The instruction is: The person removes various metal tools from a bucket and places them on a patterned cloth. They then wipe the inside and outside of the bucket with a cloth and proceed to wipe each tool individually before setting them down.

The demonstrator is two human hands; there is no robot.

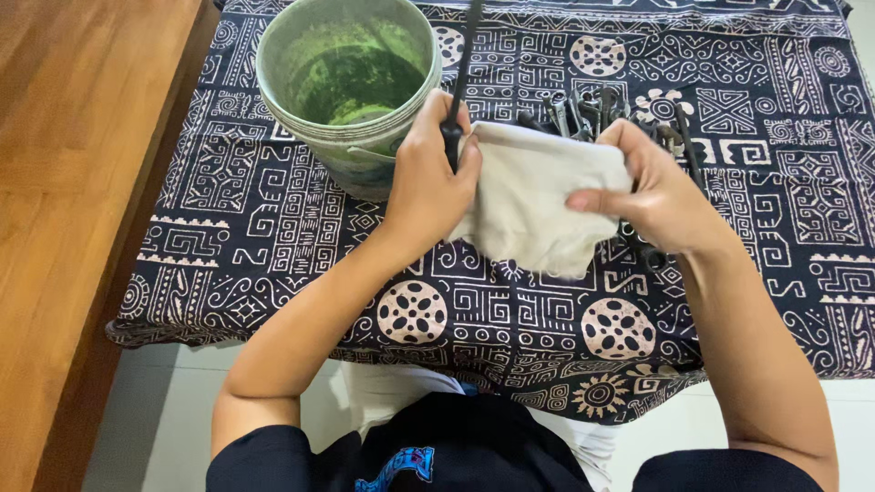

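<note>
The green-stained bucket (346, 87) stands just beyond the left hand (428, 178), blocking the way forward-left. A pile of dark metal tools (592, 111) lies behind the cream cloth (538, 196), just ahead of the right hand (661, 196). Bare patterned tablecloth (510, 314) lies open toward the near edge, and more at the far right. The wooden surface (73, 182) borders the left side.

The cloth (533, 196) is plain off-white, the thin tool (463, 64) black. The bucket (351, 150) is pale grey-green, smeared dark green inside. The counter cover (273, 219) is black with cream geometric shapes, wheels and spirals. The floor (64, 182) is warm brown wood.
</note>
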